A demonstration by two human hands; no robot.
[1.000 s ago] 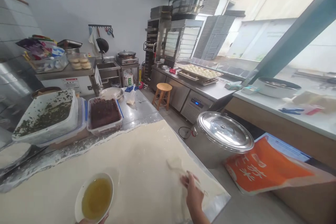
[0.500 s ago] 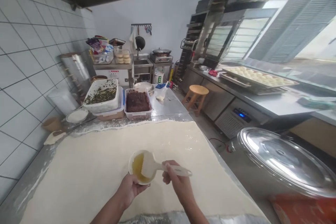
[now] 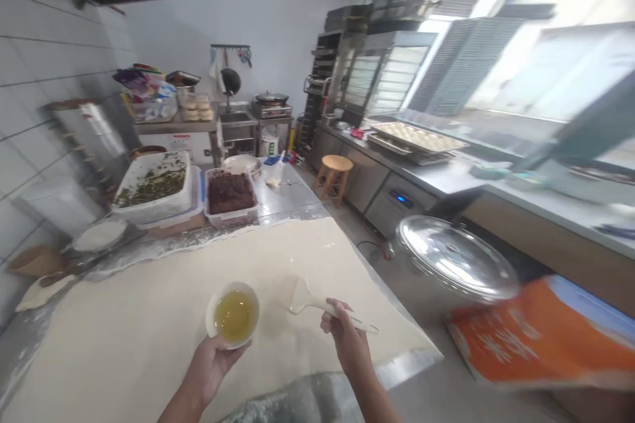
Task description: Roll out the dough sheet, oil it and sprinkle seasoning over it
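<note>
Brush: a white pastry brush (image 3: 317, 301) in the right hand (image 3: 346, 337); its head lies low over, perhaps touching, the dough sheet (image 3: 149, 324), far and left of the knuckles; the handle runs near-right past the fingers
Long axis: slants from far-left at the bristles to near-right at the handle tip, roughly across the near right part of the sheet
Right hand: fingers closed round the handle near its middle, wrist coming in from the near edge
Bowl: a small white bowl of yellow oil (image 3: 233, 314), just left of the brush head and apart from it; held above the sheet
Left hand: the left hand (image 3: 211, 362) cups the bowl from below and the near side, fingers curled under its rim
Nearer hand: the right hand alone works the sheet; the left is occupied
Dough sheet: pale, spread wide over the steel worktable (image 3: 417, 362), with a glossy patch around the brush head; most of the left side looks matte
Beyond, far: a tub of chopped greens (image 3: 153, 184) and a tub of dark paste (image 3: 231, 193) stand side by side past the far edge of the sheet
Right: a large steel pot with a lid (image 3: 456, 258) beside the table; an orange sack (image 3: 536, 337) nearer
</note>
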